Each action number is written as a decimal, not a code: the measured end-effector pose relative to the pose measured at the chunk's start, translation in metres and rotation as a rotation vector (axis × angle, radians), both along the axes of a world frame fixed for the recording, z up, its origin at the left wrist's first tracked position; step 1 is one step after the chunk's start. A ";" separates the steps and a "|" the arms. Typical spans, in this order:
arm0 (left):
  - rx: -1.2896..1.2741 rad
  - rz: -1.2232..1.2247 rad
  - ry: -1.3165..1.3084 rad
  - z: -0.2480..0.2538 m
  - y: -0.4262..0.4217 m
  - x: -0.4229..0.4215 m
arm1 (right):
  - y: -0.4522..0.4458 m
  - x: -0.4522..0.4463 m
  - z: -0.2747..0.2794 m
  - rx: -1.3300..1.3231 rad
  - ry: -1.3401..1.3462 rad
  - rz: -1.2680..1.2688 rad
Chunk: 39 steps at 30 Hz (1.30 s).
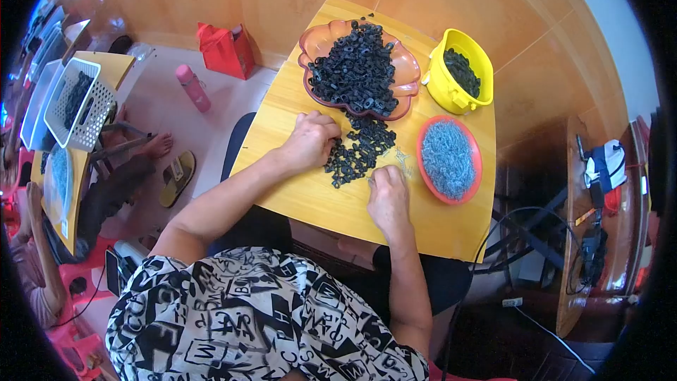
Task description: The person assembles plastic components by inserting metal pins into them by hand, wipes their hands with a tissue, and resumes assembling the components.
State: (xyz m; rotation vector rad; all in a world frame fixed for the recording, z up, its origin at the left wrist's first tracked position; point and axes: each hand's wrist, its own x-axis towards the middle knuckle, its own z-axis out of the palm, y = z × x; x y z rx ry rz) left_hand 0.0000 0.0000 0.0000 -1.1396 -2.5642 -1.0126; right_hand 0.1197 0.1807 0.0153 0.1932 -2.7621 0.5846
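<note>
My left hand rests at the left edge of a loose heap of small black ring-like pieces on the table. Its fingers are curled in, and whatever they pinch is hidden. Right of that heap, my right hand is closed with thumb and forefinger together; what sits at its fingertips is too small to name. A few thin silvery pieces lie just beyond it. An orange-red dish of small silvery metal pieces stands to its right. Behind the heap, a leaf-shaped orange tray is piled with more black pieces.
A yellow bucket with black pieces stands at the table's back right. On the floor to the left are a red bag, a pink bottle and a sandal. Another person sits at a left table with a white basket.
</note>
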 end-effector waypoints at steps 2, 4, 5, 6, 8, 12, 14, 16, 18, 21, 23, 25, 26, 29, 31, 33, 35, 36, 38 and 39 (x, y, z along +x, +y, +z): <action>0.023 0.017 0.023 0.003 0.005 0.002 | 0.001 0.001 0.001 0.068 0.022 -0.011; -0.044 0.018 0.019 0.007 0.003 -0.001 | -0.005 -0.001 0.002 0.043 -0.006 -0.041; -0.075 0.018 0.013 0.008 0.003 -0.001 | -0.006 -0.001 0.002 0.035 -0.023 -0.056; -0.086 0.016 0.012 0.009 0.001 -0.002 | -0.007 -0.001 0.001 0.002 -0.031 -0.063; -0.091 0.011 0.000 0.008 0.004 0.000 | -0.003 0.000 0.002 -0.045 -0.055 -0.079; 0.002 -0.027 0.000 0.007 0.004 0.000 | 0.002 0.000 0.003 -0.122 -0.039 -0.087; 0.060 -0.082 -0.011 0.010 0.002 0.001 | 0.004 0.000 0.005 -0.135 -0.004 -0.072; 0.210 -0.156 -0.013 0.012 -0.002 0.002 | 0.006 0.000 0.004 -0.166 0.008 -0.064; 0.369 -0.183 -0.228 0.015 -0.007 0.008 | 0.006 0.000 0.004 -0.208 0.033 -0.051; 0.606 -0.147 -0.764 0.016 -0.018 0.039 | 0.005 0.000 0.006 -0.275 0.068 -0.031; 0.756 -0.129 -0.969 0.012 -0.023 0.061 | 0.005 0.000 0.006 -0.303 0.067 -0.026; 0.789 -0.091 -1.023 0.011 -0.026 0.078 | 0.005 -0.001 0.005 -0.289 0.062 -0.033; 0.812 -0.091 -1.043 0.006 -0.028 0.084 | 0.005 -0.002 0.004 -0.281 0.061 -0.034; 0.875 -0.114 -1.076 -0.004 -0.029 0.088 | 0.005 -0.004 0.001 -0.331 0.031 -0.042; 0.867 -0.121 -1.067 -0.006 -0.028 0.085 | 0.004 -0.005 -0.001 -0.364 0.065 -0.044; 0.826 -0.165 -1.014 -0.010 -0.027 0.082 | 0.003 -0.006 -0.003 -0.411 0.102 -0.065; 0.820 -0.184 -1.024 -0.009 -0.027 0.082 | 0.003 -0.006 -0.005 -0.468 0.142 -0.108; 0.837 -0.181 -1.059 -0.006 -0.027 0.083 | 0.003 -0.006 -0.005 -0.484 0.150 -0.118; 0.855 -0.181 -1.092 -0.003 -0.028 0.082 | 0.001 -0.007 -0.004 -0.516 0.168 -0.131; 0.856 -0.182 -1.090 -0.002 -0.028 0.082 | -0.004 -0.004 -0.002 -0.641 0.091 -0.113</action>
